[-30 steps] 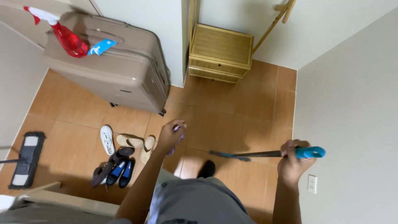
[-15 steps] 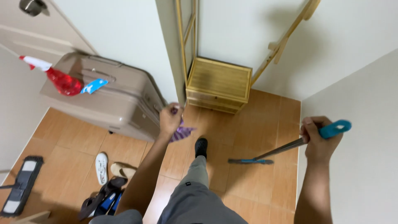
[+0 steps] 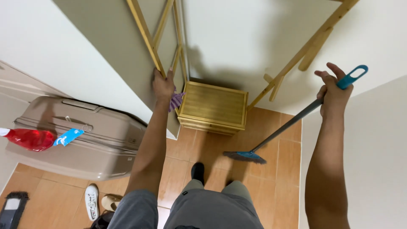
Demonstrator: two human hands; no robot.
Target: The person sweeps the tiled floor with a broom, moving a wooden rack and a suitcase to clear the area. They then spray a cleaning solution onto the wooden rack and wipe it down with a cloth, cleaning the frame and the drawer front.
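Left hand [image 3: 163, 87]: grip closed around a slanted post of the wooden rack [image 3: 146, 36] that leans at the wall corner, a purple cloth [image 3: 175, 101] bunched under the same fingers. Right hand [image 3: 334, 94]: grip wrapped on the teal handle end of a broom [image 3: 288, 125], raised near the right-hand wall; shaft slopes down to the brush head, which rests on the orange tiled floor [image 3: 280, 169] just ahead of the slatted wooden box [image 3: 213, 107] (the rack's base). Beige suitcase [image 3: 80, 135]: flat on the floor, left, with a red spray bottle [image 3: 29, 139] on top. White shoe [image 3: 91, 202]: floor, lower left.
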